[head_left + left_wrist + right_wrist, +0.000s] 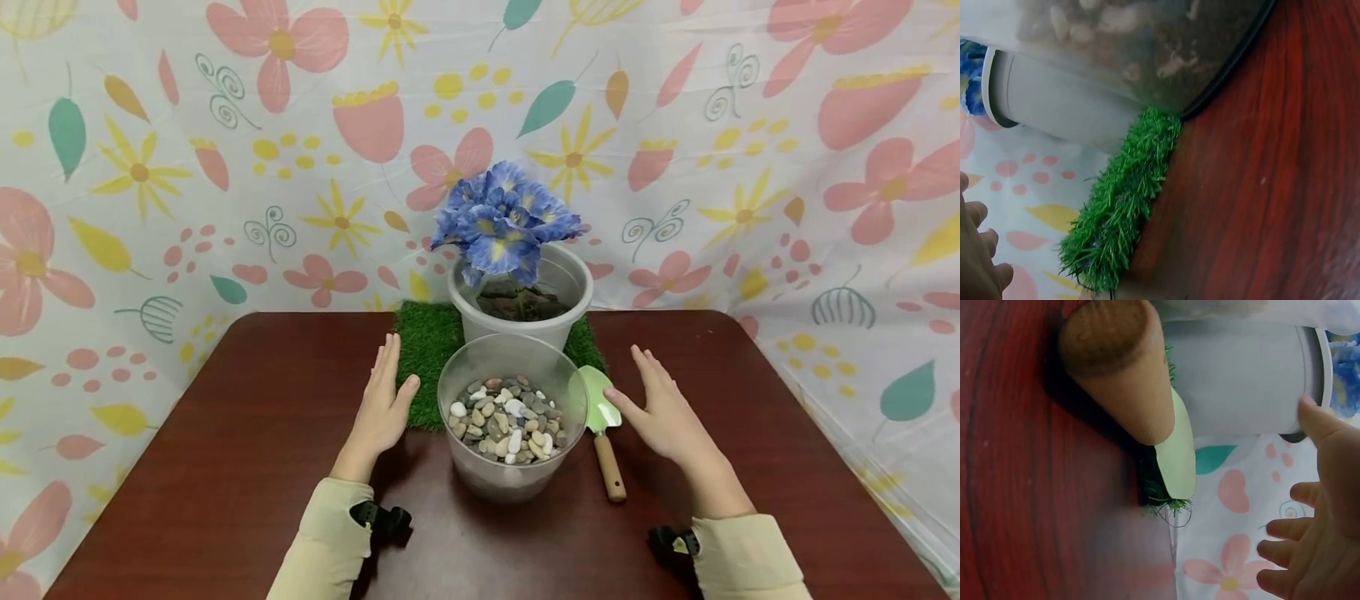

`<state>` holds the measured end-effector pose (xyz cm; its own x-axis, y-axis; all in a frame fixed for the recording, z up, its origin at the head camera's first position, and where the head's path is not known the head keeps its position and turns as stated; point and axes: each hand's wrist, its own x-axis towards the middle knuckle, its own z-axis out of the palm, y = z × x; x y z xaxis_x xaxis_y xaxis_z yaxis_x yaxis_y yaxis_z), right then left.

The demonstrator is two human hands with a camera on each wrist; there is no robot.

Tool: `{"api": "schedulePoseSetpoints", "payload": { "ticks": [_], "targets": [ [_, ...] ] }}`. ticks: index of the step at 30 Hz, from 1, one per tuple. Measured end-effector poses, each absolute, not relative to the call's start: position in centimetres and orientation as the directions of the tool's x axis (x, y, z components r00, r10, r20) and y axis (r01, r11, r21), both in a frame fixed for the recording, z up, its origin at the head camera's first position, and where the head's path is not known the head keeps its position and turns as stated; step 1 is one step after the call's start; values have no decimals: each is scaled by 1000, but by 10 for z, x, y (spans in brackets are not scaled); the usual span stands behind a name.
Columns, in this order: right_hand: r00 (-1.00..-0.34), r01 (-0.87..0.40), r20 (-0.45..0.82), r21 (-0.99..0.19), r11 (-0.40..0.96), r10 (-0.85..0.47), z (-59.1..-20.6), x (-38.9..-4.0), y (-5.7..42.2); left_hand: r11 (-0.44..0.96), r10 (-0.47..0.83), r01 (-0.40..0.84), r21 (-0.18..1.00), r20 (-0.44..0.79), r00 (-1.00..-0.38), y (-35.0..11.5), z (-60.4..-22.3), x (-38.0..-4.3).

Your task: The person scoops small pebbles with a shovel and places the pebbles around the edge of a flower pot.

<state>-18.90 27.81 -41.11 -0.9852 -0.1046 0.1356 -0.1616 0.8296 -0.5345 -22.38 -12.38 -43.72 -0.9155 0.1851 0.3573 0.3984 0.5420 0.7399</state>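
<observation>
A clear plastic tub [480, 475] holding mixed pebbles [510, 421] stands between my two hands. My left hand [381, 412] is held up to the left of it, fingers straight, touching nothing. On the other side my right hand [663, 412] is raised the same way, apart from everything. Nearest to it lies a garden trowel [609, 467] with a pale green blade and a wooden handle. Its handle [1122, 381] looms close in the right wrist view. Behind the tub, a light grey pot [517, 329] holds a blue flower [506, 221] and dark soil.
A mat of artificial grass [423, 358] lies under the pot and reaches behind the tub. The trowel's blade rests at the mat's right edge. A floral cloth [187, 167] hangs behind the dark red wooden table [247, 467].
</observation>
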Motion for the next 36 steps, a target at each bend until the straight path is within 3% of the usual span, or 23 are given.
{"api": "schedulePoseSetpoints", "payload": {
  "ticks": [6,18,26,36],
  "targets": [
    [-990,-123,119,-534,836,-70,-409,-186,277,376,229,407,832,342,-911,-120,-435,-222],
    [-997,-71,12,-562,824,-78,-411,-183,281,129,274,408,904,363,-891,-106,-413,-210],
    [-964,90,-232,-747,659,-131,-417,-181,283,-12,346,314,950,298,-890,-89,-408,-198],
    [-930,206,-345,-774,599,-125,-429,-180,282,-99,367,194,976,217,-904,-77,-404,-189]
  ]
}}
